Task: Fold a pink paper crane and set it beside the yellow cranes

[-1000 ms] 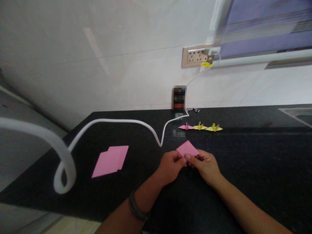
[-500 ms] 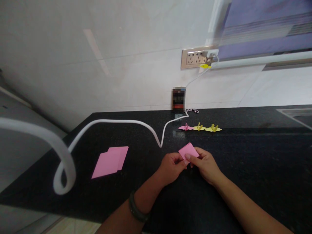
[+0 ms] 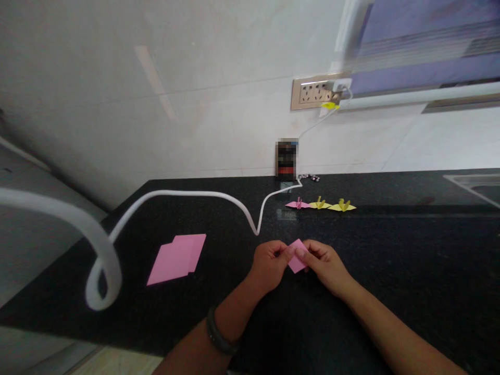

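Between my two hands is a small folded square of pink paper, turned so a corner points away from me. My left hand pinches its left side with the thumb on top. From the right, my right hand grips it, thumb pressed on its upper face; the fingers beneath are mostly hidden. Beyond the hands stand three folded paper cranes in a row: a pink crane, a yellow crane and another yellow crane. Flat pink paper sheets lie overlapping to the left.
A thick white cable loops over the black countertop from the left. It runs to a phone-like device, blurred out, leaning on the wall. A socket panel with a white plug is above. A recessed edge lies at far right.
The pink paper has been turned and drawn slightly down and left between my hands. My left thumb has moved up along its edge; both hands still hold it.
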`<act>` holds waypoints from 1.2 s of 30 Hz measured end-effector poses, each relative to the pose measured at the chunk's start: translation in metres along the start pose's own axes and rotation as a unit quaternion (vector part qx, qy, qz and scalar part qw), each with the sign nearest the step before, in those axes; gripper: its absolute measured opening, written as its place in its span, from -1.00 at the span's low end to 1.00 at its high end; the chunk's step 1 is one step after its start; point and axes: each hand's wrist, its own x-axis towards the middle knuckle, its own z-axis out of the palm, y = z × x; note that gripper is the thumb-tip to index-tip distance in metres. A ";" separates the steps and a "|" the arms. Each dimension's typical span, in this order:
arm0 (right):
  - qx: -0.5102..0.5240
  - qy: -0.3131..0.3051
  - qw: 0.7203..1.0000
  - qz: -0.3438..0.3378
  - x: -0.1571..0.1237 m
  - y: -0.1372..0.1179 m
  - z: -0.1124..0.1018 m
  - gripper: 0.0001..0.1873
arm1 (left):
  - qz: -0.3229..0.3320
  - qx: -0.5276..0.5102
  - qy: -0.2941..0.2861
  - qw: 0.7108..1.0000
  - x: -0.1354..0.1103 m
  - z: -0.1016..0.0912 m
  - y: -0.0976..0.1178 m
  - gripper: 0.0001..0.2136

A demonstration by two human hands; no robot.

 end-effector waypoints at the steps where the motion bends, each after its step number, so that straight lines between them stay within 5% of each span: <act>1: 0.014 0.005 1.000 0.002 0.000 0.000 0.000 -0.83 | 0.002 0.008 -0.005 1.000 0.000 0.000 0.000 -0.72; 14: -0.010 0.104 0.994 0.018 0.001 0.003 -0.002 -0.70 | 0.007 0.062 -0.073 0.995 -0.002 0.001 0.004 -0.76; 22: -0.011 0.023 0.999 0.026 0.003 0.000 -0.003 -0.73 | -0.044 -0.031 0.027 0.998 0.004 0.000 -0.001 -0.72; 30: -0.037 0.016 0.999 0.019 0.002 0.000 -0.004 -0.77 | -0.025 -0.141 0.006 0.990 0.005 -0.001 0.001 -0.78; 36: 0.001 0.082 0.997 -0.009 0.003 -0.002 -0.001 -0.80 | -0.080 -0.231 0.026 0.969 0.007 -0.001 0.004 -0.79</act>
